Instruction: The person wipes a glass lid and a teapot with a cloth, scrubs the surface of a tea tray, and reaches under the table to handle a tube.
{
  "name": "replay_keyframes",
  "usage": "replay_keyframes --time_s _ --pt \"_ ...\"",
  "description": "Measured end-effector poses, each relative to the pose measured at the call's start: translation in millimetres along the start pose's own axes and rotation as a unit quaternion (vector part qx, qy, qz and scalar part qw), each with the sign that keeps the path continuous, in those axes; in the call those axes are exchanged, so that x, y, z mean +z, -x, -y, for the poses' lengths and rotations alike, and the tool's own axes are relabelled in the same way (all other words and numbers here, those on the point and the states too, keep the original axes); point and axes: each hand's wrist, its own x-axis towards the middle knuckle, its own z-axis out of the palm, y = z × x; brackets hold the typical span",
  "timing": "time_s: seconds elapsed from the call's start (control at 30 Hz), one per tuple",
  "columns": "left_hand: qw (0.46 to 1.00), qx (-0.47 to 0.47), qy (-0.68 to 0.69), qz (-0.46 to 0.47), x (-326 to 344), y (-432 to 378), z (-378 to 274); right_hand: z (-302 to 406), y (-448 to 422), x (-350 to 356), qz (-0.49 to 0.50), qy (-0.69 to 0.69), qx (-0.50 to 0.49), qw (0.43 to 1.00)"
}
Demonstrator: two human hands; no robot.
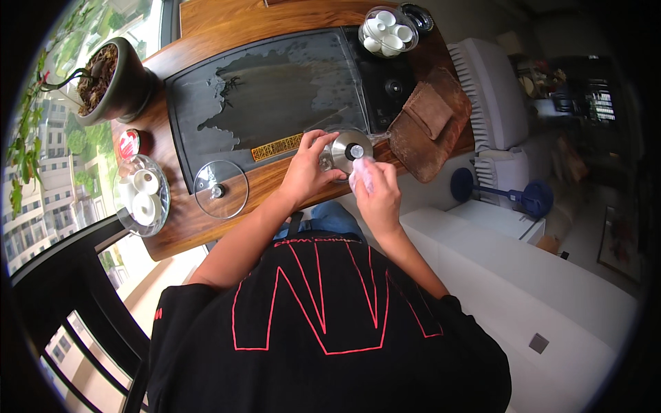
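Observation:
At the near edge of the wooden table, my left hand grips a clear glass teapot from its left side. The pot has a brushed steel lid with a black and clear knob, and its glass spout points right. My right hand pinches a crumpled pinkish-white cloth right by the knob; whether the cloth touches it I cannot tell. To the left, a round glass lid with a dark knob lies on the wood.
Behind the pot is a wet black tea tray with a gold fretwork strip. Bowls of white cups and white teaware stand at far right and left. Brown cloths, a red-lidded tin and a plant pot flank the tray.

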Motion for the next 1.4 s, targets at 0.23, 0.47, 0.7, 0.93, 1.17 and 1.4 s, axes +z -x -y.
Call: replay_keyframes --time_s 0.23,0.47,0.7,0.93,1.17,1.4 --pt "0.999 0.028 -0.035 -0.001 3.4 -3.2 9.5 31.6 -18.5 13.3 0.063 -0.002 -0.143 0.988" --pt "0.999 0.008 -0.025 -0.019 -0.5 2.9 -1.9 -57.2 30.9 -48.3 0.035 0.031 0.002 0.999" --pt "0.983 -0.175 0.037 0.045 13.2 23.2 17.6 -121.9 8.1 -68.7 -0.171 -0.486 0.308 0.8" --pt "0.922 -0.218 0.293 -0.132 11.0 16.6 -5.4 -65.9 -58.1 -1.5 -0.067 -0.488 0.098 0.865" --pt "0.942 -0.184 0.185 -0.21 11.9 -3.8 -48.5 -24.9 -149.6 78.4 0.031 -0.475 0.056 0.878" --pt "0.923 -0.114 0.253 -0.268 1.4 -11.7 -58.1 2.4 -198.6 79.0 0.064 -0.401 -0.008 0.914"
